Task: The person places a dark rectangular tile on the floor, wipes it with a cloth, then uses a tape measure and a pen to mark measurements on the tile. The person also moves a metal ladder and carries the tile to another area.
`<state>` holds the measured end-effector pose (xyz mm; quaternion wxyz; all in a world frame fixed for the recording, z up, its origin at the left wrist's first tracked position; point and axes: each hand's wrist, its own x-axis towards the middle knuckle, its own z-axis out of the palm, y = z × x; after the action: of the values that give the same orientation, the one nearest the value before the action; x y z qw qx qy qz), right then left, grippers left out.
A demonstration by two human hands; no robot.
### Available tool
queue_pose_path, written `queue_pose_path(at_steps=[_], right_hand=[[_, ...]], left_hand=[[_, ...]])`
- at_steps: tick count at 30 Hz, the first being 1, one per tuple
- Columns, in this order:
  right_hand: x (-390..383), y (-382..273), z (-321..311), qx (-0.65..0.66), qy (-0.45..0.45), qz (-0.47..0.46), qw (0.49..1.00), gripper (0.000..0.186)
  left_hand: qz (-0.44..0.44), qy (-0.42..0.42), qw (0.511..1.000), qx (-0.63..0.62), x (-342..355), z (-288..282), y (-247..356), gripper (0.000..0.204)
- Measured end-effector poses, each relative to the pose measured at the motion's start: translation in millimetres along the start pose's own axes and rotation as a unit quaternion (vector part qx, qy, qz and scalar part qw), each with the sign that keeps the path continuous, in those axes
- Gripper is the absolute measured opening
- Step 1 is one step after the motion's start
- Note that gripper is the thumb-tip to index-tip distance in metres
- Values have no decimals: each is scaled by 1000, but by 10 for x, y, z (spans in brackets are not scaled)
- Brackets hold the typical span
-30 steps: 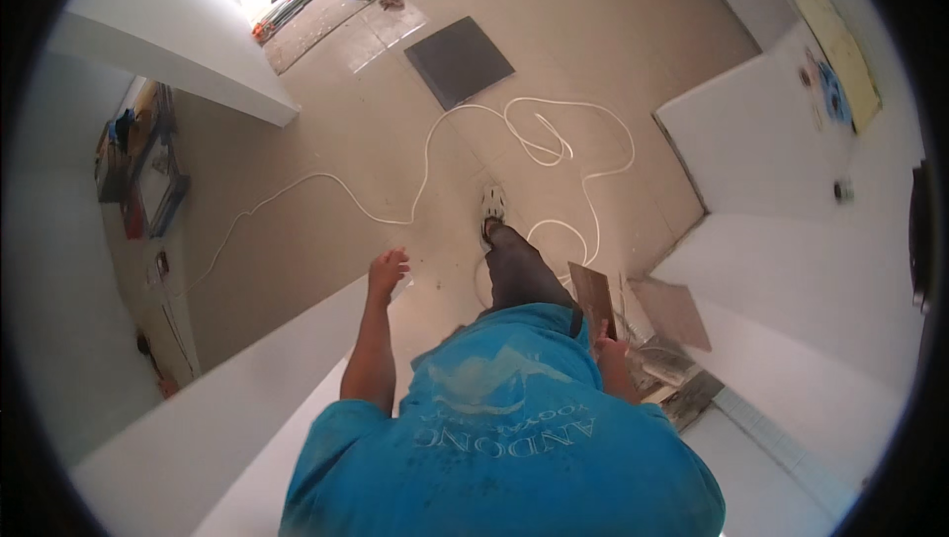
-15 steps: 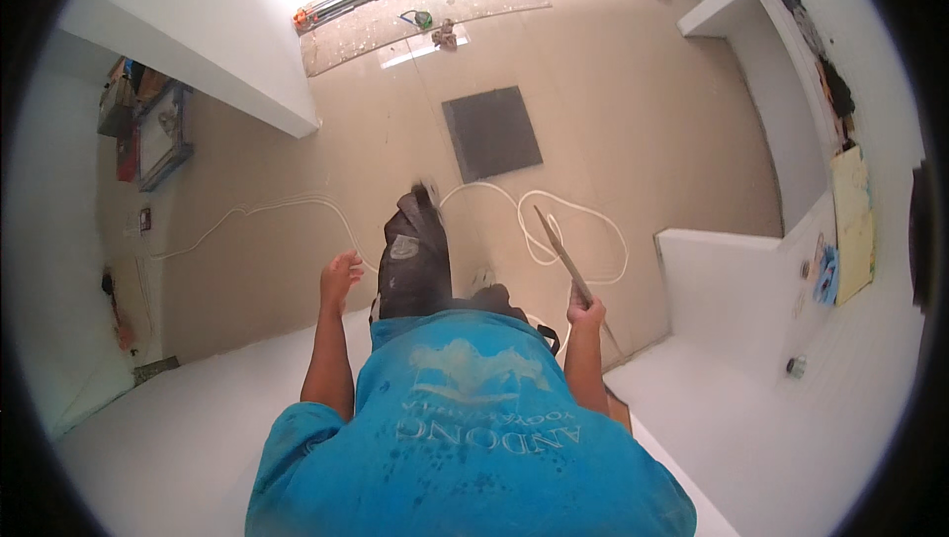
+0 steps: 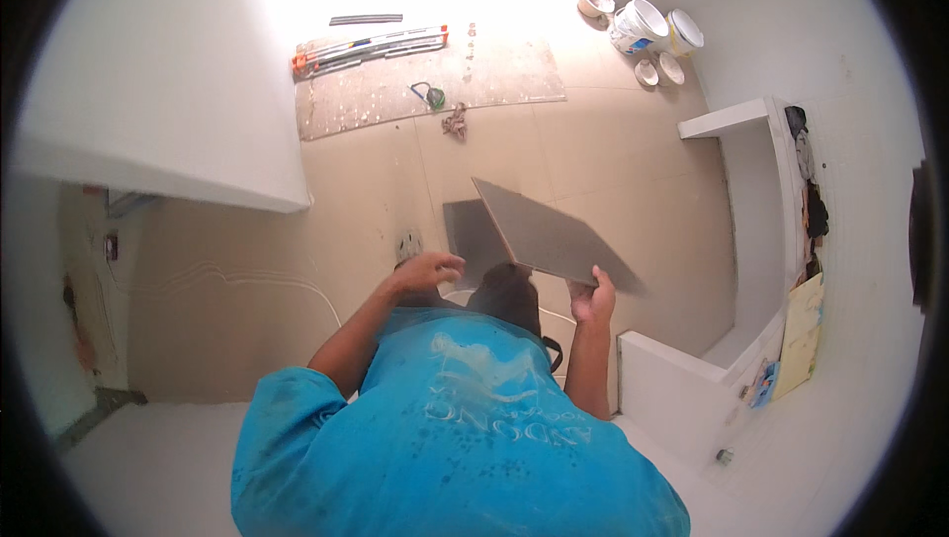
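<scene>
Moved since earlier frame: grey tile [image 3: 559, 230] swung from edge-on to broadside, left grip [image 3: 431, 270] drawn inward | Position: aslant above floor [image 3: 652, 171], near darker tile [image 3: 470, 232] lying there | Right grip [image 3: 592, 300]: clamped on near edge | Left grip: half-curled, empty | Handling, I'd judge: stiff, weighty, brittle at corners; best held two-handed by opposite edges

Pale lettering [image 3: 509, 426] marks the turquoise shirt [image 3: 445, 488], while a white bucket [image 3: 633, 27] bears a label [image 3: 640, 44] too small to read.
</scene>
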<state>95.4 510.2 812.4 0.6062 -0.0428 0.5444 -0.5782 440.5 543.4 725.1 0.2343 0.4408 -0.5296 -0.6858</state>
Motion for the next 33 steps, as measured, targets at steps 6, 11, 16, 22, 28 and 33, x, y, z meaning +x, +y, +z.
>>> queue_pose_path(at_steps=[6,11,16,22,28,33], right_hand=[[672,-128,1800,-64,-40,23,997,39],[1656,21,2802,-140,-110,87,980,37],[2833,314,3429,-208,-199,169,943,35],[3758,370,3996,-298,-184,314,883,26],[4347,427,4187,-454,-244,283,809,27],[4485,639,4368,-534,-269,282,750,31]], left_hand=[[45,14,998,-42,840,-151,1115,96],[93,149,968,-177,1999,-581,1363,99],[27,410,812,-414,3153,-1082,1531,62],[-21,591,549,-591,4276,-1513,1372,34],[23,641,432,-634,4721,-1671,1440,20],[46,663,327,-672,4805,-1891,1356,17]])
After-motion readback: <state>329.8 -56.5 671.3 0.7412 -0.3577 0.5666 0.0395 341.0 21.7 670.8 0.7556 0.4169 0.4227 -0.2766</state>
